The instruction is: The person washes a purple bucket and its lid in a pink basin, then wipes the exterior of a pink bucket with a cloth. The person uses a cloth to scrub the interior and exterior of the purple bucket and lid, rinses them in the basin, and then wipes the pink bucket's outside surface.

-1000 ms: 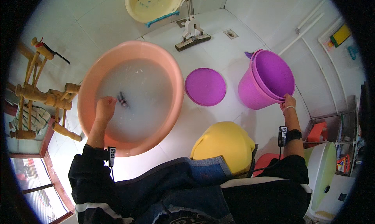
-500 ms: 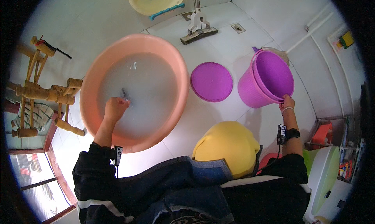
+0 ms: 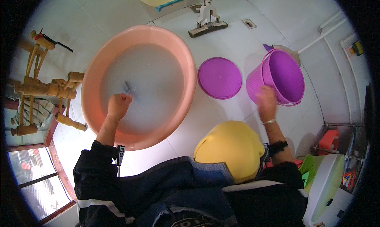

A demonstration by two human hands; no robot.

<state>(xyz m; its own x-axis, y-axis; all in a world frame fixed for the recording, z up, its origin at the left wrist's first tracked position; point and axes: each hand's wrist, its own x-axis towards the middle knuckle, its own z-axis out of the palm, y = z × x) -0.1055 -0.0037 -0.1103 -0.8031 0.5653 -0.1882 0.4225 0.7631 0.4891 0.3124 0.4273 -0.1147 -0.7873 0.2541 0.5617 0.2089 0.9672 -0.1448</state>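
Note:
A large peach plastic basin (image 3: 189,80) holds cloudy greyish water. Over its near left part, my left hand (image 3: 120,106) is closed, fingertips at the water; a small dark object (image 3: 127,85) shows just beyond them, too unclear to name. My right hand (image 3: 267,102), blurred by motion, is in front of the left side of a purple ribbed bucket (image 3: 285,74). I cannot tell whether it touches the bucket, and its fingers are smeared. The bucket stands tilted, its mouth toward the right. A round purple lid (image 3: 220,78) lies flat on the floor between basin and bucket.
A yellow rounded object (image 3: 227,150) is right before my lap. On the left stands a wooden turned-leg rack (image 3: 43,88). A flat mop head (image 3: 208,28) rests at the back, near a floor drain (image 3: 249,24). A white and green tub (image 3: 326,187) stands at right.
My right hand has left the bucket's near rim and moved left across its front. The left hand stays over the basin, closed. The whole view has shifted slightly.

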